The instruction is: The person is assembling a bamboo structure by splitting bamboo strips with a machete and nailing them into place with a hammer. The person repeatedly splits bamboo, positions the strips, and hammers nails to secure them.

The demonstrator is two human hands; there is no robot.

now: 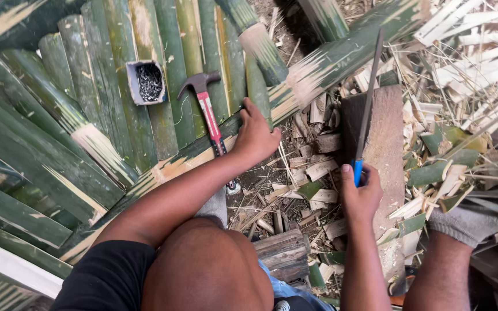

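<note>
Bamboo — a long green split slat (295, 86) slanting across the laid slats — looks stiff, light and splintery, best held mid-length where the left hand (255, 135) presses flat, while the right hand (361, 193) fists a blue-handled blade (367, 103) beside a wooden block (384, 144).

The hammer (208, 112) handle's end is hiding under the left hand (255, 138). The right hand (361, 193) is covering most of the blade's blue handle (357, 171). Bamboo slats (41, 167) are running off the left edge.
</note>
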